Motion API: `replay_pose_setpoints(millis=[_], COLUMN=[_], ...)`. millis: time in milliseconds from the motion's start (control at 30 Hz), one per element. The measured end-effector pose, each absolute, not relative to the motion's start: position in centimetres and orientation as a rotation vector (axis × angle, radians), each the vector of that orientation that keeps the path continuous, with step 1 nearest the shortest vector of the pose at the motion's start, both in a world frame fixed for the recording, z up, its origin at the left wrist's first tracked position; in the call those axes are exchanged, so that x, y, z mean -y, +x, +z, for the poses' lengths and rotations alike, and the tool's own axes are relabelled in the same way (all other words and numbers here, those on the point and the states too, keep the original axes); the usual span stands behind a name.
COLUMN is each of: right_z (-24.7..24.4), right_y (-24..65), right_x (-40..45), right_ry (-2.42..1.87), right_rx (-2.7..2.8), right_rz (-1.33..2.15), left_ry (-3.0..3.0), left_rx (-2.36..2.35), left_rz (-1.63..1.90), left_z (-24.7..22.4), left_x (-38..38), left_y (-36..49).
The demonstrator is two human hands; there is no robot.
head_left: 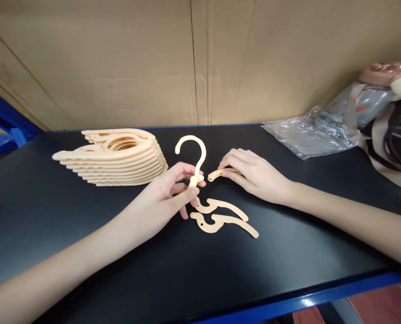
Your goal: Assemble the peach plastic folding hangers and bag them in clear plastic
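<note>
One black surface (173,279), blue rail (308,299) along its front.

Item: lower curved piece (234,220), cream, with scooped end and long arm; lying flat, loose, nearest the front.

Item: upper curved piece (228,205), matching form, just behind the lower; scooped end partly hidden by fingers.

Item: left hand (173,189), grip pinching a hook-topped piece (203,155) at its base, thumb in front; hook raised, its tip toward the left.

Item: right hand (254,171), grip closed around a slim curved piece (217,173), its near end pointing at the hook base, apart from it.

Status, as judged: the held parts are unjoined; two curved pieces remain loose; the layered set appears in order.

Item: layered set (129,166), cream, aligned, resting beyond the left hand; layer count uncertain.

Item: clear plastic bag (308,135), crumpled, rear right.

Item: bottle (362,108), pink-topped, tilted, behind the bag.

Item: cardboard backing (136,67), creased, farthest.
</note>
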State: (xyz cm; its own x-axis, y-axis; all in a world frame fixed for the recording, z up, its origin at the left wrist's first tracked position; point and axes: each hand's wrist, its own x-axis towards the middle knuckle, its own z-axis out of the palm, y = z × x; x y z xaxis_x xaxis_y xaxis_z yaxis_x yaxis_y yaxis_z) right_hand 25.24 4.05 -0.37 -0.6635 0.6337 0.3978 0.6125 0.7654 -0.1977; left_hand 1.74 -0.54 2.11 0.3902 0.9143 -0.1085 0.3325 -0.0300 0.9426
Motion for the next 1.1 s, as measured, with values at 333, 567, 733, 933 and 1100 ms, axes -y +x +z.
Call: replay_pose_setpoints(millis=[333,567,733,933,1100], right_z=[-0.6,-0.2,-0.4,-0.5,-0.4], right_y=[25.3,25.1,24.8,24.6,24.6], right_x=[-2.8,-2.3,-2.4,-2.4,-2.2], right_ry=[-0.953,-0.758,-0.730,-0.776,-0.802], right_rx=[2.555,2.638,2.636,2.593,2.548], right_rz=[-0.006,-0.300,-0.497,-0.643,-0.603], left_ry=[1.365,1.317,1.227,1.260,1.265], left_rx=[-1.154,-1.230,-1.298,-1.261,-1.226], left_rz=[0.674,0.725,0.698,0.651,0.650], left_z=[3.2,3.0,3.1,3.3,3.4], left_x=[0.5,0.3,0.4,0.4,0.4], left_y=[1.9,1.4,1.3,1.5,1.5])
